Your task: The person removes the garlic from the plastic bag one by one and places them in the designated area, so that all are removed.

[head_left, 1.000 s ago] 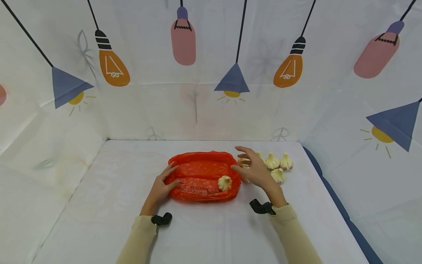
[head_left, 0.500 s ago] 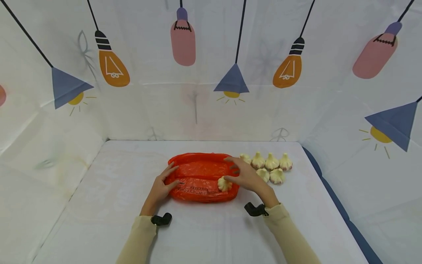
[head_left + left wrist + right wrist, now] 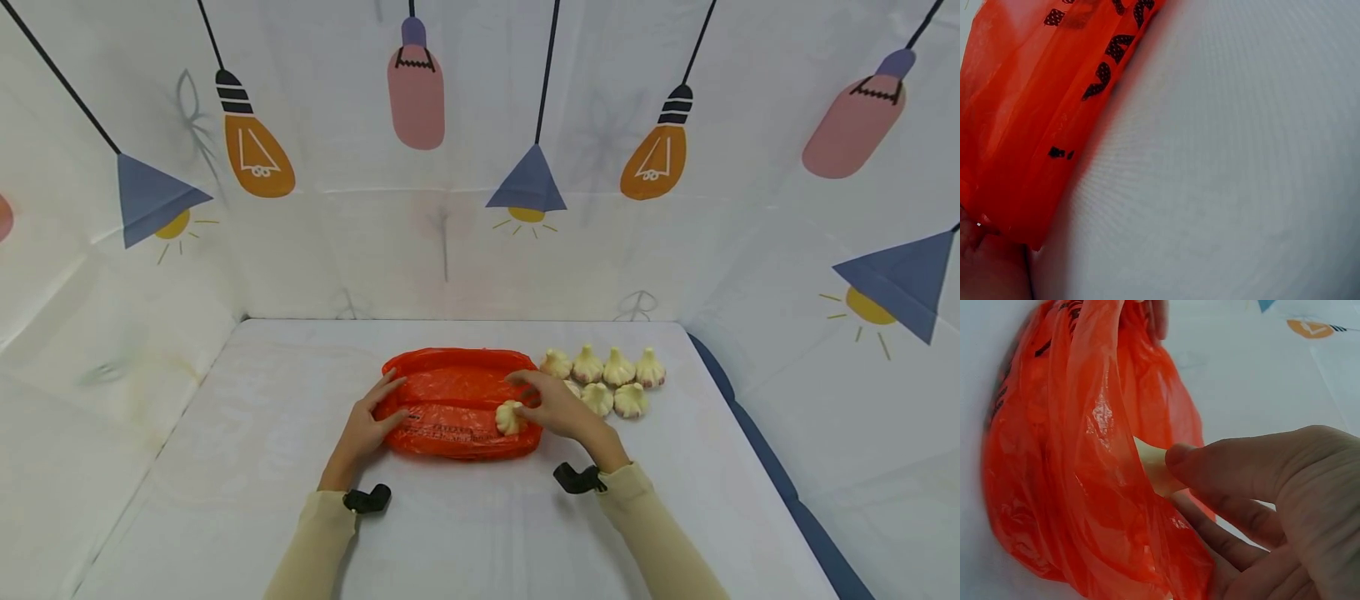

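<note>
A red plastic bag (image 3: pixel 450 383) with black print lies spread like a shallow basin at the table's middle. Inside its right end sits a cream garlic bulb (image 3: pixel 507 419). My right hand (image 3: pixel 566 412) reaches over the bag's right rim and pinches that bulb; in the right wrist view the thumb (image 3: pixel 1210 464) presses on its pale tip, while the red film hides the rest. My left hand (image 3: pixel 365 429) rests at the bag's left edge, fingers spread and fairly straight. In the left wrist view only a bit of that hand shows, beside the red bag (image 3: pixel 1029 125).
Several garlic bulbs (image 3: pixel 618 367) stand in rows right of the bag, partly behind my right hand. The white table (image 3: pixel 457 533) meets a white lamp-print cloth wall (image 3: pixel 337 250) at the back. Black wrist cameras (image 3: pixel 367 498) sit on both wrists.
My right hand has moved left and slightly down from beside the standing bulbs to the bulb in the bag, and its fingers have closed on it. The left hand has stayed still.
</note>
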The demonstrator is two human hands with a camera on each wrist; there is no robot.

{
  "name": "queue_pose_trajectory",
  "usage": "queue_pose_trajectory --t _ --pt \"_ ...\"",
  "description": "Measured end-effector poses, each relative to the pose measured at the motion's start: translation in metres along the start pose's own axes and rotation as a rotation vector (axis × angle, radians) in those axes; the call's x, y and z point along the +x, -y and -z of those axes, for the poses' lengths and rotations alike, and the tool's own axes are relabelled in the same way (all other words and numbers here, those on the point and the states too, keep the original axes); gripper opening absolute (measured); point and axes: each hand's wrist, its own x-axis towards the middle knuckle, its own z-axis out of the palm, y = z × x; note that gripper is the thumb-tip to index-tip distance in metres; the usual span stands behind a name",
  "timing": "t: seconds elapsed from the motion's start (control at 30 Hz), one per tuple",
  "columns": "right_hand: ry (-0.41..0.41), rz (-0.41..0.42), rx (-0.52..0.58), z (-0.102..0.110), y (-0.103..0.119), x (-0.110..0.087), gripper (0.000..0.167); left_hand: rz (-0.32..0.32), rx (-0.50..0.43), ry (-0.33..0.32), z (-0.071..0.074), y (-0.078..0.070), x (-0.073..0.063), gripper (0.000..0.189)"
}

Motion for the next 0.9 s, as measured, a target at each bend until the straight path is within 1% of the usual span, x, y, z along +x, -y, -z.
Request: queue_pose_trajectory --t 0.17,0.33,0.4,0.5,0.6,0.67,0.77,0.83,0.9 --pt "0.019 -0.001 -0.004 -0.004 0.002 0.004 0.045 -0.001 -0.002 -0.004 -0.001 0.001 0.001 0.058" --pt "0.002 0.002 -0.009 -0.007 0.007 0.012 0.044 0.010 -0.012 -0.008 -0.002 -0.003 0.000 0.058" --pt "-0.006 0.006 -0.022 -0.008 0.009 0.016 0.043 0.024 -0.013 -0.003 -0.003 -0.008 -0.001 0.059" --pt "-0.013 0.010 -0.039 -0.009 0.013 0.022 0.044 0.040 -0.019 0.010 -0.002 -0.021 -0.004 0.059" --pt "-0.014 0.008 -0.035 -0.010 0.018 0.030 0.045 0.040 -0.021 0.018 0.000 -0.036 -0.007 0.058" --pt "-0.016 0.011 -0.039 -0.011 0.020 0.037 0.045 0.033 -0.025 0.017 0.001 -0.042 -0.009 0.058" --pt "-0.024 0.035 -0.076 -0.013 0.023 0.049 0.046 0.024 -0.036 0.012 0.002 -0.045 -0.010 0.057" --pt "-0.030 0.046 -0.107 -0.014 0.024 0.056 0.045 0.018 -0.046 0.009 0.001 -0.044 -0.010 0.057" --pt "-0.035 0.051 -0.115 -0.016 0.025 0.063 0.045 0.014 -0.053 0.009 0.001 -0.042 -0.009 0.057"
